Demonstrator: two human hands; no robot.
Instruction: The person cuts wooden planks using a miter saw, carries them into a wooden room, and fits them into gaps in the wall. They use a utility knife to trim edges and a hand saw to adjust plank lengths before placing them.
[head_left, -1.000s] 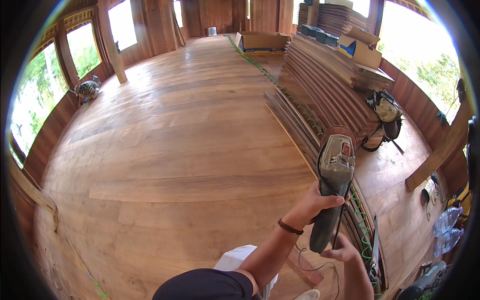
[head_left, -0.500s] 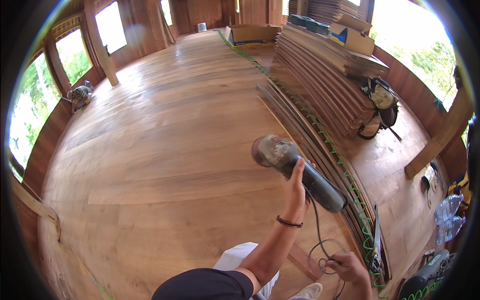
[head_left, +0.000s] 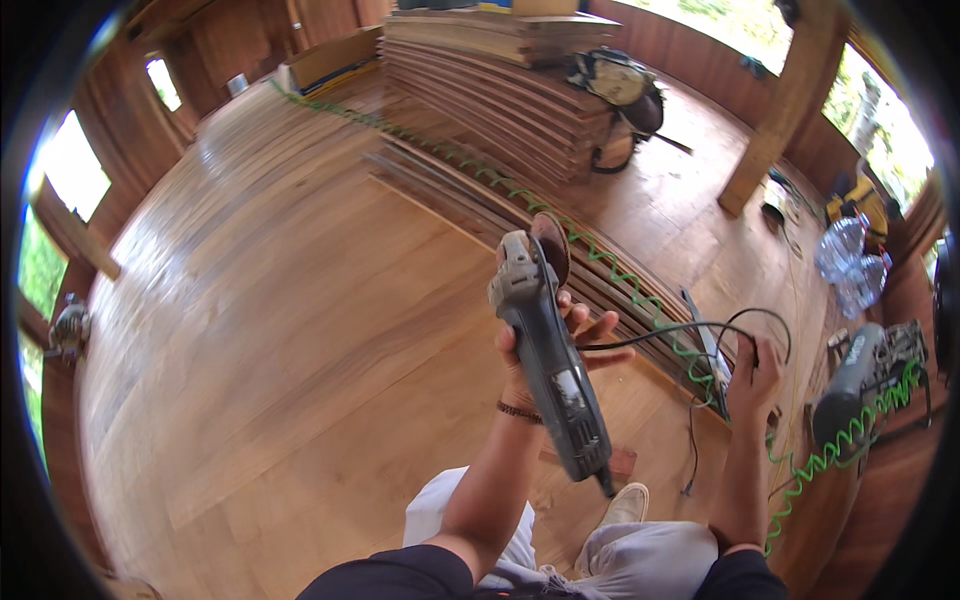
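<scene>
My left hand [head_left: 508, 352] supports a black and grey angle grinder [head_left: 558, 375], the thumb on one side of its body and the fingers partly spread on the other. The grinder's worn brown disc [head_left: 551, 250] faces away from me, and its tail points down toward my lap. To the right, my right hand [head_left: 755, 378] is closed on the black power cord [head_left: 690, 326], which makes a loose loop above the fist. A loose end of the cord with a plug [head_left: 687, 489] dangles between my hands.
Long thin boards [head_left: 440, 188] lie on the wooden floor [head_left: 300, 370] beside a coiled green air hose [head_left: 515, 190]. Behind them are stacked planks [head_left: 490, 100] with a backpack [head_left: 620, 85]. At right stand an air compressor [head_left: 850, 385] and clear plastic bottles [head_left: 850, 262]. Another person [head_left: 70, 328] crouches far left.
My view has swung to the right. The grinder has turned from lying crosswise to disc end up and away, and my right hand has risen with the cord.
</scene>
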